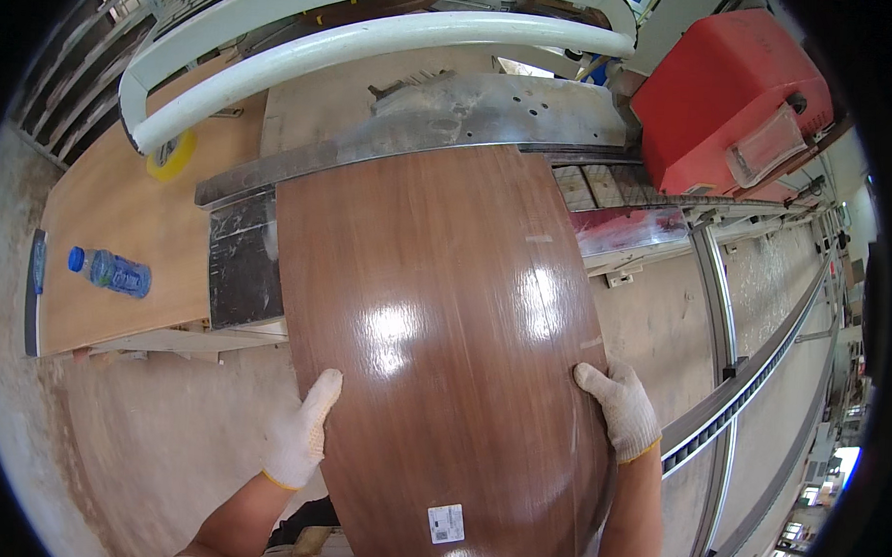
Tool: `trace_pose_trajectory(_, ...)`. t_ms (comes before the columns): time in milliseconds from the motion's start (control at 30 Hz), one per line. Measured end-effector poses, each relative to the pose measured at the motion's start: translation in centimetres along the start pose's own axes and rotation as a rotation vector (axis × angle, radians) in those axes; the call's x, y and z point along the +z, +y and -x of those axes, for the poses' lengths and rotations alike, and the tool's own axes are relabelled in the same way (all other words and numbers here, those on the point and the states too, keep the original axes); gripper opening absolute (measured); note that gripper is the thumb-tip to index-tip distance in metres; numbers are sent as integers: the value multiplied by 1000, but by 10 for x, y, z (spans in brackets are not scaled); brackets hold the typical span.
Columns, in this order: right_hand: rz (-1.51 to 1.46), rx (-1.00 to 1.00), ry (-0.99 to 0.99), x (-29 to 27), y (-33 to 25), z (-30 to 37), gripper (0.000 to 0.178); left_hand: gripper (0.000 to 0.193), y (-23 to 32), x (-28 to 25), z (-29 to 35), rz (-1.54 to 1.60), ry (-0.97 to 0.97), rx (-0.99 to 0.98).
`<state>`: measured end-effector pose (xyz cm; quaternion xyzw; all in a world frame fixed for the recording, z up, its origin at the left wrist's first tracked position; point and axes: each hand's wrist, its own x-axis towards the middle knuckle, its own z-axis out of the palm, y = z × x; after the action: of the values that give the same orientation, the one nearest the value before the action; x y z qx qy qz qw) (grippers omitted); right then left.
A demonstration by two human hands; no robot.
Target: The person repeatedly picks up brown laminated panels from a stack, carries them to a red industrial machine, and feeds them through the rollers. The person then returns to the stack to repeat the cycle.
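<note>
A long brown wood-grain panel with a glossy surface stretches from near my body up to a metal fence. In a white knitted glove, my left hand grips the panel's left edge, thumb on top and fingers mostly hidden at the side or beneath. Opposite it, my right hand, gloved the same way, holds the right edge with its thumb on the face. A small white label is stuck on the panel's near part. The panel's far end meets the fence and covers part of the machine bed.
A white tubular guard arches beyond the fence. Far right stands a red machine housing; a metal roller rail runs below it. On the left wooden table lie a plastic bottle and a yellow tape roll.
</note>
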<state>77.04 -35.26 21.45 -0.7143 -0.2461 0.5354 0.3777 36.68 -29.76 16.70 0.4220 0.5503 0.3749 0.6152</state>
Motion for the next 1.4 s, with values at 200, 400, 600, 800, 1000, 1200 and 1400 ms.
trace_pose_trajectory(200,8,23,7,1,-7,-2,54,45,-3,2,-5,357,51,-221)
trace_pose_trajectory(400,62,-17,26,7,-15,-16,55,49,3,0,-7,250,-34,-118)
trace_pose_trajectory(600,66,16,69,9,-16,-13,53,50,10,4,-5,281,-5,-226)
trace_pose_trajectory(800,41,0,82,5,-20,-10,52,49,18,18,-6,384,25,-239)
trace_pose_trajectory(1000,44,27,71,-9,-20,-13,52,58,9,28,-6,259,14,-229)
trace_pose_trajectory(1200,34,9,74,-37,-17,-21,51,57,4,51,-6,226,3,-218)
trace_pose_trajectory(1400,7,50,72,-73,-20,-29,51,57,6,90,-10,218,61,-259)
